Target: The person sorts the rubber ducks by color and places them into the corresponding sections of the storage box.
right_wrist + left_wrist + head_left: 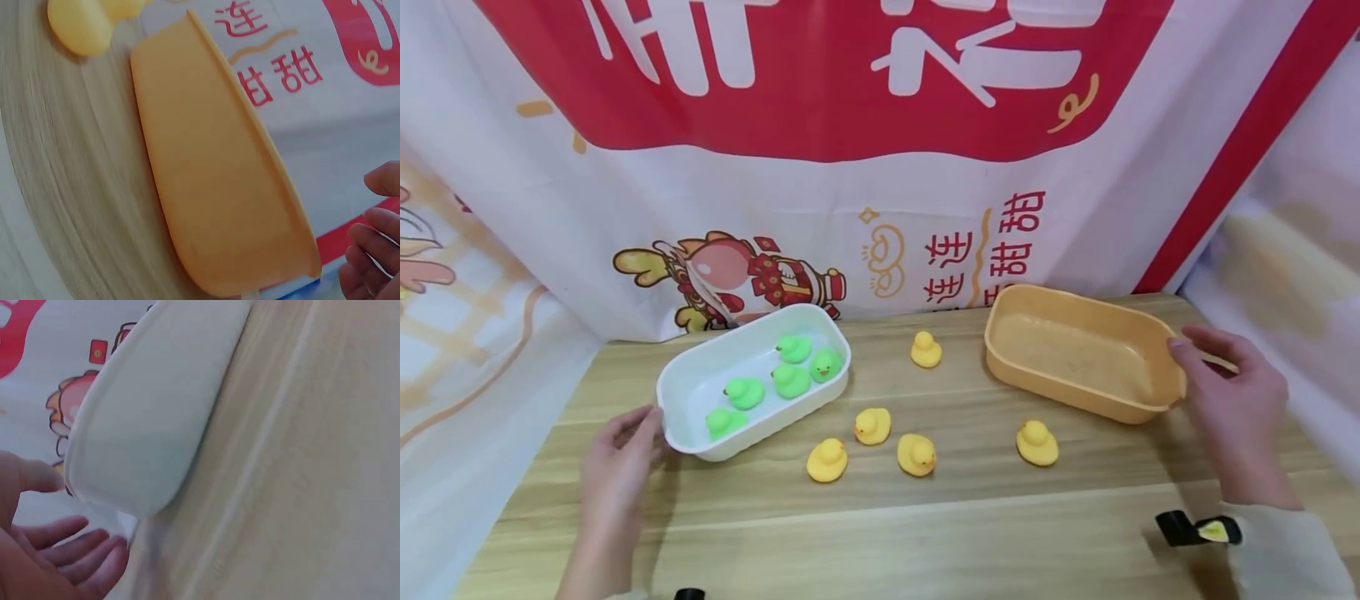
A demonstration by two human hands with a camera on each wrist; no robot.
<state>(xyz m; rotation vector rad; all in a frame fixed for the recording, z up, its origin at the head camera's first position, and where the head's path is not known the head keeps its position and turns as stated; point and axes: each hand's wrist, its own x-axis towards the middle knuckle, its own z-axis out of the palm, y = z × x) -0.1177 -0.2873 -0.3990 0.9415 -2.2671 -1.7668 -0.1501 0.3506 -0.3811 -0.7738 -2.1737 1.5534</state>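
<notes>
A white bin (pixel 760 433) at the left holds several green toy ducks (pixel 791 380). At its left end is my left hand (pixel 621 450); in the left wrist view the thumb (pixel 44 477) meets the rim and the other fingers lie loosely bent below, gripping nothing. An orange bin (pixel 1063 392) stands at the right with nothing in it. My right hand (pixel 1236 400) is beside its right end, and in the right wrist view a gap shows between the relaxed fingers (pixel 375 244) and the bin. Several yellow toy ducks lie loose between the bins, one (pixel 917 455) near the middle.
The wooden table (pixel 925 542) ends at a printed cloth (pixel 820 200) hung behind the bins. Another yellow duck (pixel 926 350) sits at the back, and one (pixel 1037 443) lies in front of the orange bin. Cloth also hangs along both sides.
</notes>
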